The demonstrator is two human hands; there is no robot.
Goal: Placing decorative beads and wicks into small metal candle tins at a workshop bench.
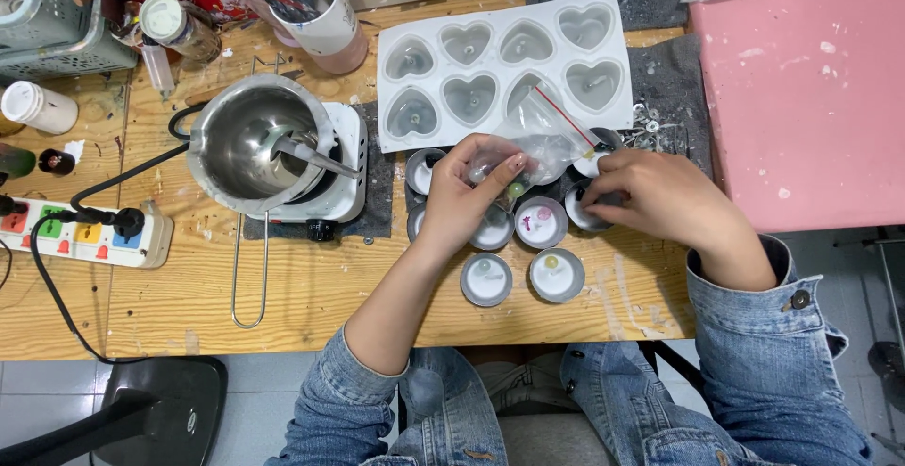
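Both hands (556, 193) hold bead-filled plastic bag (539, 141) over tins (556, 275).

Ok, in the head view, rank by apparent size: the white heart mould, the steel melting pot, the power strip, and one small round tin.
1. White heart mould
2. Steel melting pot
3. Power strip
4. Small round tin

The order looks clear; all sit on the same table.

Both forearms are reaching forward in rolled-up denim sleeves. The left hand (464, 193) is lifting, fingers curling inward with thumb and fingertips pinching together. The right hand (650, 197) is lying palm down, fingers bending and pointing toward the left one.
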